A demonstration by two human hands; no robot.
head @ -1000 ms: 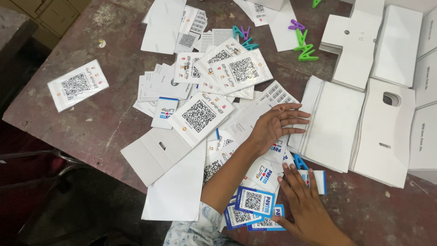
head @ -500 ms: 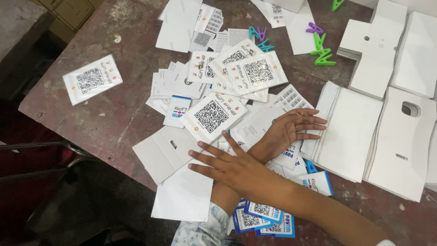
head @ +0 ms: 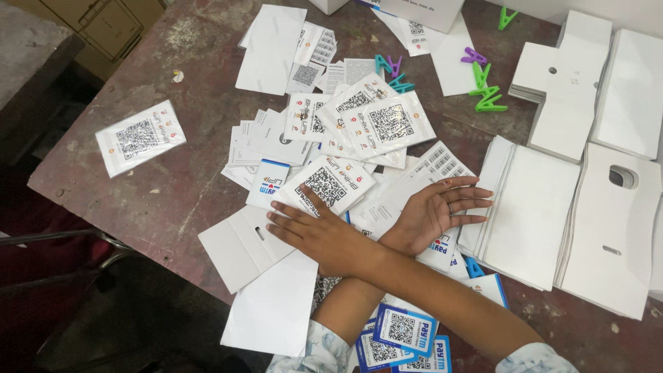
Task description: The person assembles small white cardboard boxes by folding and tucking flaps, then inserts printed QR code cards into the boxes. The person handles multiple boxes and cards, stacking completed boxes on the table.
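L forearm hidden under R arm. R hand (head: pixel 324 231) fingers spread flat, tips touching code card (head: pixel 324 185); L hand (head: pixel 431 214) splayed wide, nothing held.

white square-code cards (head: pixel 359 131) heaped mid-table | lone card (head: pixel 140 137) far left | blue-edged cards (head: pixel 404 330) near edge

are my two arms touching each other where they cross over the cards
Touching. The head view shows the right hand reaching left, its wrist lying directly across the left hand wrist, no gap visible.
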